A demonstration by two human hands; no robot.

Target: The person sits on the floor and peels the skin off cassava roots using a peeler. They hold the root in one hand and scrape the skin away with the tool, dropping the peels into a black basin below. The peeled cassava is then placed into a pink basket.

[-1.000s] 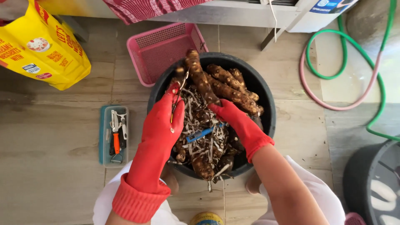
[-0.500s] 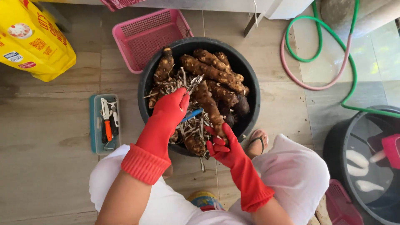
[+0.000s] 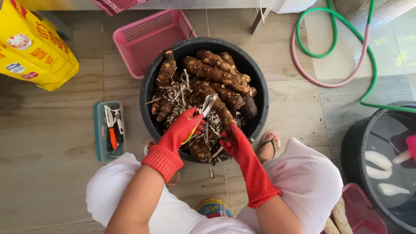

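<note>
A black tub [image 3: 149, 82] on the floor holds several long brown root vegetables [image 3: 212, 71] and a heap of pale peelings [image 3: 182, 89]. Both my hands wear red rubber gloves. My left hand [image 3: 186, 125] is over the tub's near side, closed on a peeler [image 3: 207, 105] with a yellow handle and a metal head that points up. My right hand [image 3: 232, 142] rests at the tub's near rim with fingers curled among the peelings, next to a root; whether it grips anything is unclear.
A pink plastic basket [image 3: 149, 37] stands behind the tub. A teal tray with small tools [image 3: 110, 130] lies to the left, a yellow bag [image 3: 32, 47] at far left. A green and pink hose [image 3: 336, 56] and a dark tub of water with peeled pieces [image 3: 385, 167] are on the right.
My left hand pulled back from the roots and now holds the peeler up. My right hand shifted left and down to the tub's near rim. The camera view shifted slightly.
</note>
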